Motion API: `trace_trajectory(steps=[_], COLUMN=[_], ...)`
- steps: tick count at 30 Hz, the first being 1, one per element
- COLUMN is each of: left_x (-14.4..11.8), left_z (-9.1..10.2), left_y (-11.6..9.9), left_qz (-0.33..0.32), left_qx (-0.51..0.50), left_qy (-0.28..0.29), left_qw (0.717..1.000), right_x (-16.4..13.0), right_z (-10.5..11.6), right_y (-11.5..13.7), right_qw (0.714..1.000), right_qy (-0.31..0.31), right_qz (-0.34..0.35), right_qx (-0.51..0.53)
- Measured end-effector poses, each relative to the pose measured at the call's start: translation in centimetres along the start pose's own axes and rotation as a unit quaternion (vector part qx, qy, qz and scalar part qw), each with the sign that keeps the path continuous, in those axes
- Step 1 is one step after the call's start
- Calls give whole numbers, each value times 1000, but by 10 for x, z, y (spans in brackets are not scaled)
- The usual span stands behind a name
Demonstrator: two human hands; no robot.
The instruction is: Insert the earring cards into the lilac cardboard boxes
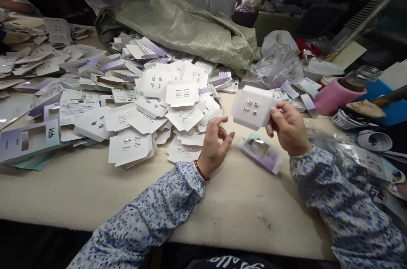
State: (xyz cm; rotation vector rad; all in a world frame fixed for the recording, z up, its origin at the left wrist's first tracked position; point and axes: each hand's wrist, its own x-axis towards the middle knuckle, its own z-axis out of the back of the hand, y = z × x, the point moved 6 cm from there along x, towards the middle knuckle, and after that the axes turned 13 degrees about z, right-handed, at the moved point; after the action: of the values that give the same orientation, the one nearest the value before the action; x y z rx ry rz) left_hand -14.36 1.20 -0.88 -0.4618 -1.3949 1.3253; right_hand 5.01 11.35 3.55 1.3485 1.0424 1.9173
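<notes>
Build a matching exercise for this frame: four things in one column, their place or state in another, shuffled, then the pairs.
Things:
1. white earring card
2. left hand
3. "kids" sleeve
4. green woven sack

Places or states:
A. lies flat on the table between the two hands
B. slumped behind the heap of cards
C. pinched at its edge by the right hand
D. empty, fingers curled, above the table

Pairs: 1-C, 2-D, 3-A, 4-B
</notes>
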Motion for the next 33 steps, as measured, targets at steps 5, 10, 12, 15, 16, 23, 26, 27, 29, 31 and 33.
trace_trajectory(steps=[5, 10, 12, 15, 16, 23, 26, 27, 29, 31, 33], left_x=[0, -6, -8, -7, -7, -9, -2, 2, 10, 15, 13], left_z=[-3, -14, -18, -19, -19, -23, -16, -13, -8, -8, -13], left_y=[6, 7, 5, 2, 2, 9, 7, 5, -3, -15, -26], left_qz=[65, 141, 164, 174, 177, 210, 185, 167, 114, 45, -16], left_qx=[-83, -142, -140, -129, -131, -130, -119, -106, -65, -13, 24], left_qy=[29, 61, 75, 81, 82, 110, 93, 90, 102, 147, 198], left_qw=[994, 978, 973, 973, 972, 963, 971, 976, 986, 988, 980], right_x=[-47, -59, -62, -66, -67, -68, -64, -61, -56, -53, -52], right_z=[-6, -11, -14, -17, -17, -26, -22, -17, -3, 6, 1], right_y=[-10, -8, -1, 6, 7, -11, -9, -5, 7, 22, 30], right_qw=[995, 994, 988, 983, 983, 995, 995, 995, 987, 973, 970], right_qy=[-4, -77, -79, -61, -53, 18, 48, 43, 3, -23, 29], right_qz=[-67, -7, 23, 51, 51, -88, -71, -46, 16, 67, 89], right_qx=[69, -75, -131, -164, -169, -38, -51, -82, -161, -218, -226])
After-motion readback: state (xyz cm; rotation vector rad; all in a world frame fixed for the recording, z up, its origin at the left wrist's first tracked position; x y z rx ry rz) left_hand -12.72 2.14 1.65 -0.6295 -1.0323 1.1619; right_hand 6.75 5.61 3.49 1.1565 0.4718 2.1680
